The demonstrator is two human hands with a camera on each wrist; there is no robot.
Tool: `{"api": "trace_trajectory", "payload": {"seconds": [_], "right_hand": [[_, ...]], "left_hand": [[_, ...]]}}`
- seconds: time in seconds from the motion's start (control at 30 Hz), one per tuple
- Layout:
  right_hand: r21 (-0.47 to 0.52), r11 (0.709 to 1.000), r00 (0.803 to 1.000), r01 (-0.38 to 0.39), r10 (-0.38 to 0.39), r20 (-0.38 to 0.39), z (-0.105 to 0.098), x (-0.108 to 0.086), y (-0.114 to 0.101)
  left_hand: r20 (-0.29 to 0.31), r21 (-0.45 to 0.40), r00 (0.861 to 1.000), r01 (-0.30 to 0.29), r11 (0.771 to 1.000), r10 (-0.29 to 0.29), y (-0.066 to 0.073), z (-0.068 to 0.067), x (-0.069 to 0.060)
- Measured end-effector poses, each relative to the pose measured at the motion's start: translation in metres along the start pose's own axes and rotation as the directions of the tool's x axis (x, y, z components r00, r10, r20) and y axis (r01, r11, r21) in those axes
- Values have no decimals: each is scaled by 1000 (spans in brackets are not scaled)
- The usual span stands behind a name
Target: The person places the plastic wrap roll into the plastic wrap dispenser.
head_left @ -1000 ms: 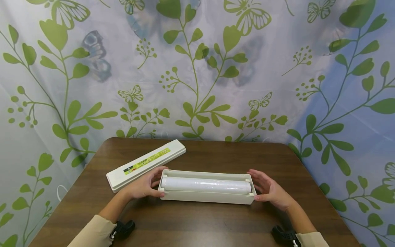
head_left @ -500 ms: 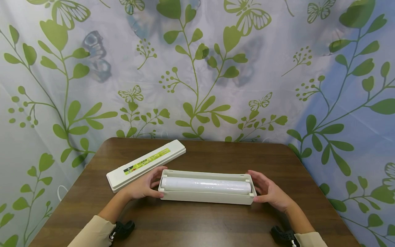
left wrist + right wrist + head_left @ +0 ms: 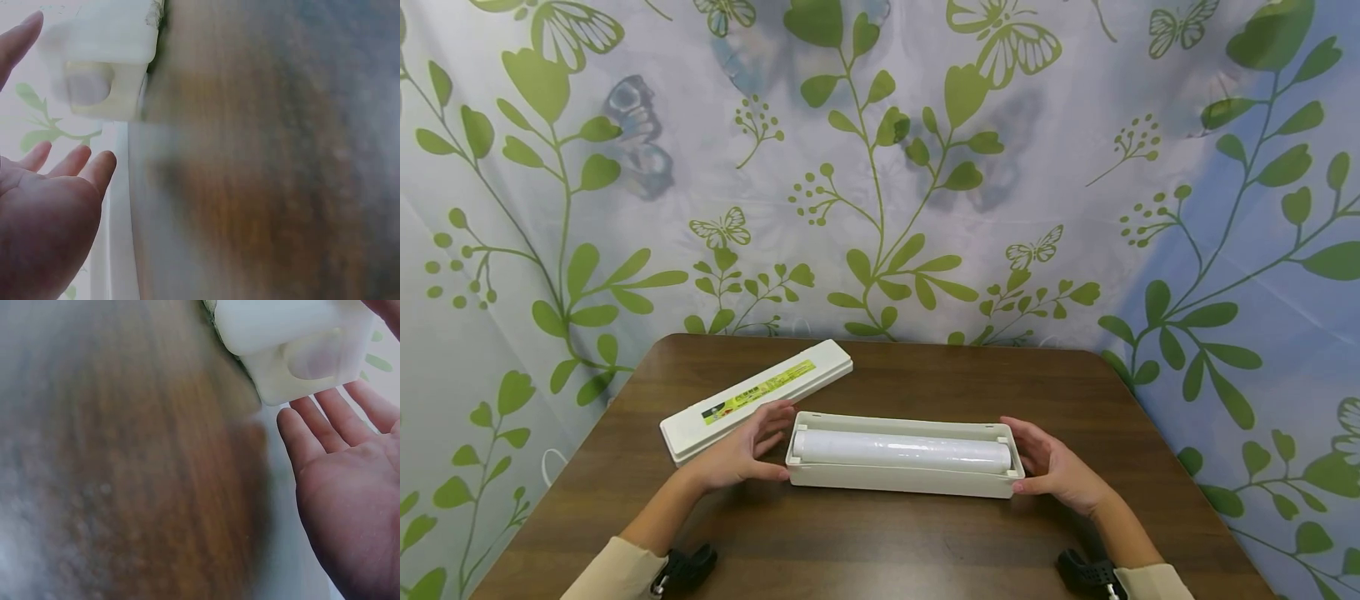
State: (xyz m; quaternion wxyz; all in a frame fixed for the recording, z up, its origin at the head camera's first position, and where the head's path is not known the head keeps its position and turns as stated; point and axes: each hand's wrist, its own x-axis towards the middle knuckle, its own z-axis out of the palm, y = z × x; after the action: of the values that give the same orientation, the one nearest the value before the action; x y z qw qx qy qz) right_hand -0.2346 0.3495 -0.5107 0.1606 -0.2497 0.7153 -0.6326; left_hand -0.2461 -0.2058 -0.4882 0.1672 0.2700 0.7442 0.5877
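**Open box of plastic wrap, loosely framed by two hands**

The likeliest trouble was a slide or a swivel: a push from one side alone could have turned the long box [image 3: 902,481] on the desk [image 3: 910,554], since nothing seemed to brace its other end. A sharp tilt might have tipped out the roll [image 3: 901,449], which lay with no cover over it. The left hand [image 3: 737,454] also overlapped the lid [image 3: 741,414], so a careless move back could have knocked it askew.

The box sat at the lower centre of the frame, its open side up. It was off-white and narrow, with straight walls and small pale blocks at its inner ends. Inside, the roll was white and glossy, with bright streaks on its right half; no loose edge could be made out. The lid lay slanted at the centre left, a green and yellow label [image 3: 758,392] facing up.

The left hand was relaxed and spread, gripping nothing, its thumb just beside the box. The right hand [image 3: 1063,468] had straight fingers behind the other end, its thumb touching the front corner without wrapping round it.
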Motion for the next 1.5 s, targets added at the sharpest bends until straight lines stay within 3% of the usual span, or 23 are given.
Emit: {"api": "trace_trajectory", "payload": {"seconds": [0.4,0.7,0.93,1.07,1.23,1.5], "right_hand": [[17,1000,1000,-8,8,-6,3,1,0],[21,1000,1000,6,-6,4,4,2,-1],[20,1000,1000,14,-14,9,3,3,0],[29,999,999,26,-27,23,1,4,2],[30,999,999,24,-25,32,-1,4,4],[20,1000,999,2,-2,35,-1,5,3]], "left_hand": [[-81,18,996,41,999,-39,0,2,-12],[-182,44,983,17,999,-9,3,4,-19],[-287,70,958,7,997,13,4,1,-26],[-316,71,948,-15,997,37,4,-1,-31],[-362,78,932,7,997,22,4,0,-35],[-505,114,863,70,991,-2,7,-4,-46]]}}
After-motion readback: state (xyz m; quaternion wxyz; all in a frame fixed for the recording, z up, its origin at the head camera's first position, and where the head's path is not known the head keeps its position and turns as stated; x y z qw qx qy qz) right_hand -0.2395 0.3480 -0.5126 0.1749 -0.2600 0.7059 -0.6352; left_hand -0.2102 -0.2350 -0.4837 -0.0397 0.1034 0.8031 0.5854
